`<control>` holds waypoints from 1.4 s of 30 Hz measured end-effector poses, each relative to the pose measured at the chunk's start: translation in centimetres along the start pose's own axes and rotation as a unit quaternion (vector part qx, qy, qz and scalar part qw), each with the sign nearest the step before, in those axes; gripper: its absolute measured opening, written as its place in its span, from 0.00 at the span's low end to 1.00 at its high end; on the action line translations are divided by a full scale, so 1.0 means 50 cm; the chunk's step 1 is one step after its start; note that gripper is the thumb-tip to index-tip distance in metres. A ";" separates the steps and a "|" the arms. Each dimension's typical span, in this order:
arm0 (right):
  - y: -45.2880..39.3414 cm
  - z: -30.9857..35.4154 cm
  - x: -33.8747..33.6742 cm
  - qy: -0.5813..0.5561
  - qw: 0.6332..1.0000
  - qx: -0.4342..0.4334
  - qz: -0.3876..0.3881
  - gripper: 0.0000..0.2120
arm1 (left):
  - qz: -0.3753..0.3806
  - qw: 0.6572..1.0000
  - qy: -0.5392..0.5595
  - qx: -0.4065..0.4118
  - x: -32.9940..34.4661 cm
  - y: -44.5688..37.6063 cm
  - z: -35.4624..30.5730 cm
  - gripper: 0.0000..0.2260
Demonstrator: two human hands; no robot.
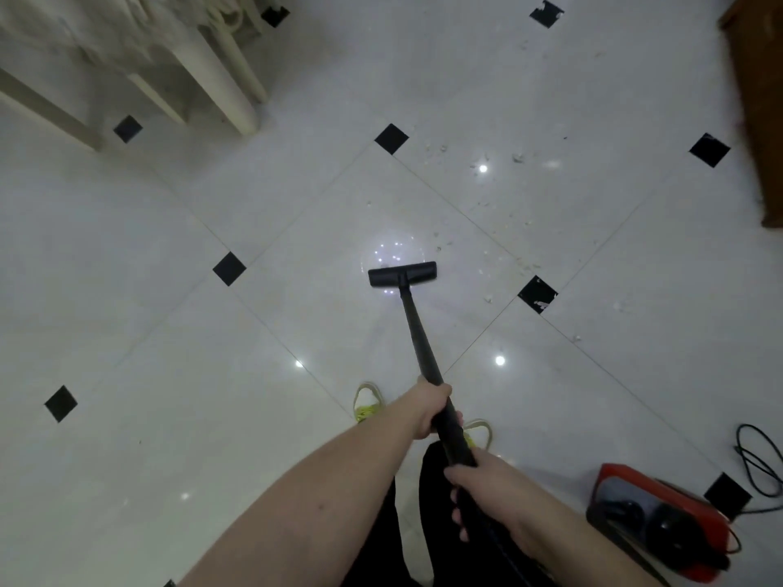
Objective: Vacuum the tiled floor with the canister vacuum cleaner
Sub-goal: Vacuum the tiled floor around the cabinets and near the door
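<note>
Sweeping in progress: left hand (430, 410) and right hand (483, 489) both curling round wand (417, 332); floor head (402, 274) resting mid-tile; next pass likely needing rightward reach toward crumbs (508, 230); canister (661, 523) sitting right.

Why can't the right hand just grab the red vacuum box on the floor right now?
Probably it can't yet: the right hand is busy in a grip on the black wand, just like the left hand. The red canister sits low on the floor beside it, with nothing between them, so letting go and bending down should do.
</note>
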State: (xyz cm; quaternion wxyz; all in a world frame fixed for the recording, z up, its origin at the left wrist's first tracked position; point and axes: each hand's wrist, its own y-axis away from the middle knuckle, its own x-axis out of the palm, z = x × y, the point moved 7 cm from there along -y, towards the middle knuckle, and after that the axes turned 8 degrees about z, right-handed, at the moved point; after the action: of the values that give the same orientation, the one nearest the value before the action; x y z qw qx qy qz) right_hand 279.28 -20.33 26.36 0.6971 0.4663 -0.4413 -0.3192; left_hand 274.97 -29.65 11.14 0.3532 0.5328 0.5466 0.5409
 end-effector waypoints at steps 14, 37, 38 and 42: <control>0.080 -0.091 -0.017 0.043 0.998 0.043 0.005 0.08 | -0.019 0.999 -0.017 -0.019 0.057 0.050 0.114 0.19; -0.026 0.047 0.038 -0.002 1.000 -0.007 0.020 0.02 | -0.090 0.995 -0.027 0.017 -0.069 0.005 -0.035 0.08; -0.027 0.049 0.036 0.000 1.000 -0.005 0.018 0.02 | -0.088 0.996 -0.027 0.012 -0.069 0.005 -0.038 0.08; -0.011 0.029 0.011 -0.009 1.000 0.010 0.007 0.06 | -0.065 0.998 -0.026 -0.002 -0.036 0.017 -0.031 0.09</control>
State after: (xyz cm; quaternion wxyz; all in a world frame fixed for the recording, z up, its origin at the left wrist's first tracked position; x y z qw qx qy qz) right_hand 278.16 -21.55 26.31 0.6907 0.4675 -0.4538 -0.3138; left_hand 273.98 -31.86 11.85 0.4022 0.5093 0.5699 0.5040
